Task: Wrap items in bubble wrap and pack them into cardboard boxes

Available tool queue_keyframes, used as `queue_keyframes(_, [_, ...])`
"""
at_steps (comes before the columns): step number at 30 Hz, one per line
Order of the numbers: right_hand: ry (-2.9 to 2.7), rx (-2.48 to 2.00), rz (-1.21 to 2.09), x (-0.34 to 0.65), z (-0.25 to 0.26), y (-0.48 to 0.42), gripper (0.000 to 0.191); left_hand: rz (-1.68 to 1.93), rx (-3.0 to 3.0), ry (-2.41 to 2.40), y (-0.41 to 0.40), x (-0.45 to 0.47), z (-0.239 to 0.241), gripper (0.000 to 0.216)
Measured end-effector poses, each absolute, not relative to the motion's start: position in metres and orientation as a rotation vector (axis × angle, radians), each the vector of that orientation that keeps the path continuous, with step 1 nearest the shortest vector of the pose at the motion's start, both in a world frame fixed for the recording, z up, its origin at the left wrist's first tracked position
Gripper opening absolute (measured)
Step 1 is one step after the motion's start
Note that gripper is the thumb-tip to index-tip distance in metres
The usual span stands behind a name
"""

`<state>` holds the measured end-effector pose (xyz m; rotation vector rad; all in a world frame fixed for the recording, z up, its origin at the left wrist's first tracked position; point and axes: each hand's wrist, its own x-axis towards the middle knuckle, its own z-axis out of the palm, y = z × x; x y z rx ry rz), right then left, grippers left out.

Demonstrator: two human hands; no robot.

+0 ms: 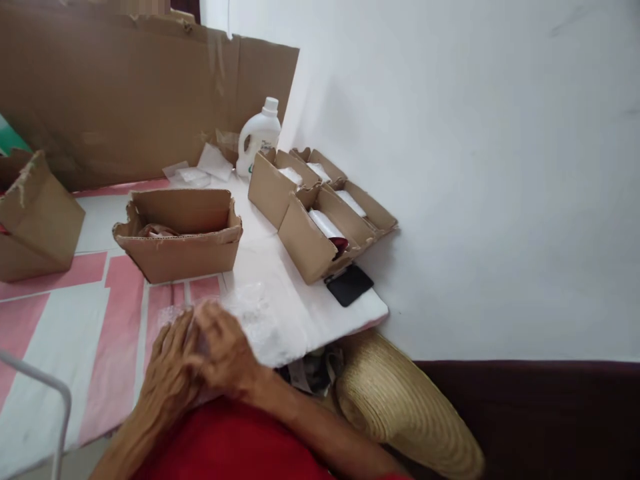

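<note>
A torn cardboard box (37,220) stands far left on the pink-and-white worktop (95,320). Nearer the middle, the left hand (170,370) and right hand (225,353) lie pressed together over a clear plastic bag (253,317), just below an open carton (180,233). Rightward sit divided boxes (320,213), a black phone (349,285), and a straw hat (400,400)
</note>
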<state>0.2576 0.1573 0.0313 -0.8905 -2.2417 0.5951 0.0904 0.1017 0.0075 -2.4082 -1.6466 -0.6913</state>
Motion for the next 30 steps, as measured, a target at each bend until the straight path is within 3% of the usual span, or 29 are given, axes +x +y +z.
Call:
queue_keyframes(7, [-2.609, -0.866, 0.549, 0.243, 0.017, 0.128, 0.094, -0.609, -2.360, -1.661, 0.068, 0.078, -0.024, 0.093])
queue_keyframes(15, [-2.506, -1.538, 0.485, 0.353, 0.002, 0.183, 0.082, -0.599, -2.305, -1.838, 0.077, 0.092, -0.013, 0.109])
queue_keyframes(19, [-2.538, -1.374, 0.467, 0.391, 0.014, 0.174, 0.096, -0.557, -2.361, -1.800, 0.070, 0.075, -0.004, 0.117])
queue_keyframes(22, [-2.688, -1.085, 0.411, 0.411, 0.018, 0.161, 0.116, -0.497, -2.488, -1.629, 0.055, 0.047, 0.007, 0.111])
queue_keyframes(24, [-2.794, -0.982, 0.388, 0.420, 0.014, 0.156, 0.118, -0.425, -2.574, -1.483, 0.045, 0.029, 0.011, 0.097])
queue_keyframes(27, [-2.840, -0.980, 0.338, 0.428, 0.002, 0.154, 0.098, -0.305, -2.617, -1.349, 0.034, 0.015, 0.008, 0.074])
queue_keyframes(30, [-2.779, -0.958, 0.324, 0.431, -0.007, 0.153, 0.080, -0.299, -2.583, -1.362, 0.031, 0.011, 0.001, 0.070])
